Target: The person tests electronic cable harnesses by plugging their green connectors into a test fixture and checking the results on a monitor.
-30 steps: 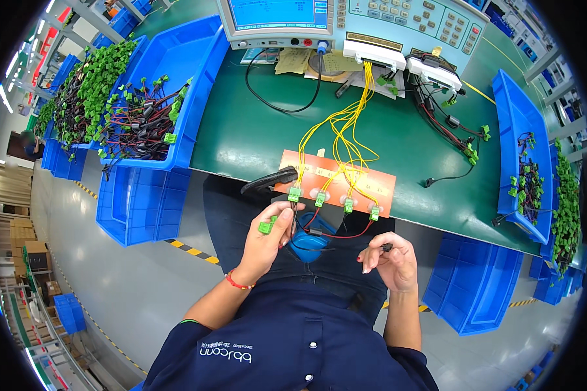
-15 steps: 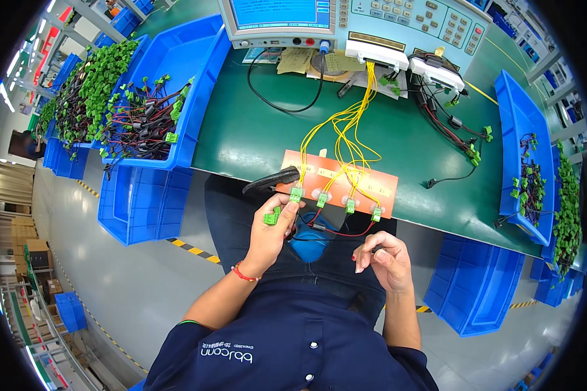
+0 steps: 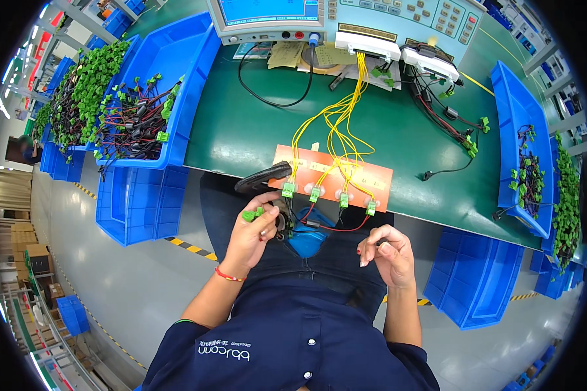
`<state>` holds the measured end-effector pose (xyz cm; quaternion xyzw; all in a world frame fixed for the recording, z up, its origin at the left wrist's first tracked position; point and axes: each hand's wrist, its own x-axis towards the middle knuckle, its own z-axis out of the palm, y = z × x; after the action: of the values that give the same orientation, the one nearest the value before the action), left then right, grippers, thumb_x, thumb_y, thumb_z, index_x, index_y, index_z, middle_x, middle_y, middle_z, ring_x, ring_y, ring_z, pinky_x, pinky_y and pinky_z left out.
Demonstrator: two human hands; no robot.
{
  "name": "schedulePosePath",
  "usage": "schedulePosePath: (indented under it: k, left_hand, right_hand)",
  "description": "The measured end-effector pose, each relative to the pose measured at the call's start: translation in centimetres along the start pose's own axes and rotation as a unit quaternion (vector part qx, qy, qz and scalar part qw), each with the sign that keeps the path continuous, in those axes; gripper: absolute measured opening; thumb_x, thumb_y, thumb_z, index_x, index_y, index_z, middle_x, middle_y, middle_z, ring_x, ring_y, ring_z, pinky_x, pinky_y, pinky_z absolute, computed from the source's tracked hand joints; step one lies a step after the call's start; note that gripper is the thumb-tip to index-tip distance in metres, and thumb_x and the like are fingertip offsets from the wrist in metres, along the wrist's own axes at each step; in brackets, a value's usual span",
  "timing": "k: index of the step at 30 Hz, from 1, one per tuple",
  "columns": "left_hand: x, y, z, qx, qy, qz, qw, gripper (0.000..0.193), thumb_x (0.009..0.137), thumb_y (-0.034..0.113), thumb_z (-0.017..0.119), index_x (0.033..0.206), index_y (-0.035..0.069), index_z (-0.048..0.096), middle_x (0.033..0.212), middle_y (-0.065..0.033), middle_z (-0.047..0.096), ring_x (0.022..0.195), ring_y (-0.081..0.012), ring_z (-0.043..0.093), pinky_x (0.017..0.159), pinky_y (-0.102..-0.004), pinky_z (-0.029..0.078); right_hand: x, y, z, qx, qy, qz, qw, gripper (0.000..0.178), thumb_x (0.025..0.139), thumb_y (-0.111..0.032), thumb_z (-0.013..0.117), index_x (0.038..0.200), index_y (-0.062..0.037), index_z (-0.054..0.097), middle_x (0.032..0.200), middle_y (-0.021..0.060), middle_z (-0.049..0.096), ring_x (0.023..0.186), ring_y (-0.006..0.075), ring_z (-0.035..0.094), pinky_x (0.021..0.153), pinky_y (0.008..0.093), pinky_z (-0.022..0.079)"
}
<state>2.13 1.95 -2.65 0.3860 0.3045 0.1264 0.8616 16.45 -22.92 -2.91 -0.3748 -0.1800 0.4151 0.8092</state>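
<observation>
My left hand is closed on a green terminal connector, just off the near left edge of an orange board. Along that board's near edge sit several green plugs, joined to yellow wires from behind. A red and black cable with a dark cylindrical part hangs between the plugs, over my lap. To the right of it my right hand hovers with loosely bent fingers, thumb apart from them and nothing visible in it. A black looped strap or handle lies by the board's left end.
A tester with screen and keys stands at the back of the green table. Blue bins with green-ended cables flank it on the left, another bin on the right. A dark cable bundle lies at the back right.
My left hand has drawn back from the leftmost plug toward me and left, keeping its green connector. My right hand has barely moved. The whole view has shifted slightly.
</observation>
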Motion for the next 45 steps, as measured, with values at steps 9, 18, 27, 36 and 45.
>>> schedulePosePath:
  k: [9,18,27,36,45]
  left_hand:
    - [-1.5,-1.2,-2.9,-0.113,-0.001,-0.123,0.986,0.039,0.098,0.012,0.053,0.133,-0.005,0.047,0.065,0.0055,0.041,0.052,-0.0051,0.032,0.050,-0.0205,0.028]
    - [-0.7,0.7,-0.5,0.011,0.013,-0.028,0.999,0.031,0.097,0.015,0.057,0.122,-0.003,0.060,0.069,0.0069,0.041,0.054,-0.0012,0.032,0.050,-0.0199,0.026]
    - [0.7,0.1,3.1,0.162,-0.012,0.081,0.983,0.024,0.099,0.024,0.058,0.095,0.002,0.067,0.061,0.0101,0.040,0.052,0.0005,0.029,0.047,-0.0201,0.021]
    - [1.2,-0.7,2.9,0.167,0.011,0.117,0.979,0.023,0.097,0.023,0.060,0.093,0.002,0.068,0.061,0.0094,0.044,0.051,0.0008,0.030,0.046,-0.0204,0.021]
    - [1.3,0.9,2.2,0.153,-0.041,0.016,0.987,0.020,0.095,0.020,0.064,0.100,0.001,0.068,0.071,0.0065,0.056,0.060,0.0000,0.043,0.052,-0.0189,0.033]
  right_hand:
    - [0.5,0.5,0.5,0.009,-0.005,0.014,1.000,0.026,0.091,-0.019,0.063,0.100,0.0055,0.060,0.078,0.0138,0.061,0.069,0.0201,0.062,0.070,0.0337,0.053]
    - [0.3,0.7,0.6,0.002,0.001,0.018,1.000,0.028,0.090,-0.021,0.065,0.098,0.0056,0.060,0.074,0.0128,0.060,0.067,0.0212,0.062,0.067,0.0338,0.053]
    - [0.6,1.0,1.1,-0.003,0.002,0.024,1.000,0.028,0.090,-0.021,0.065,0.098,0.0056,0.060,0.073,0.0130,0.060,0.066,0.0211,0.062,0.067,0.0335,0.053]
    - [1.1,1.0,0.8,-0.007,0.004,0.032,0.999,0.028,0.090,-0.021,0.065,0.098,0.0055,0.060,0.074,0.0128,0.061,0.067,0.0199,0.062,0.066,0.0327,0.054]
    - [1.1,1.1,1.3,-0.019,-0.008,0.030,0.999,0.026,0.090,-0.020,0.064,0.098,0.0048,0.061,0.077,0.0128,0.061,0.068,0.0192,0.062,0.068,0.0321,0.054]
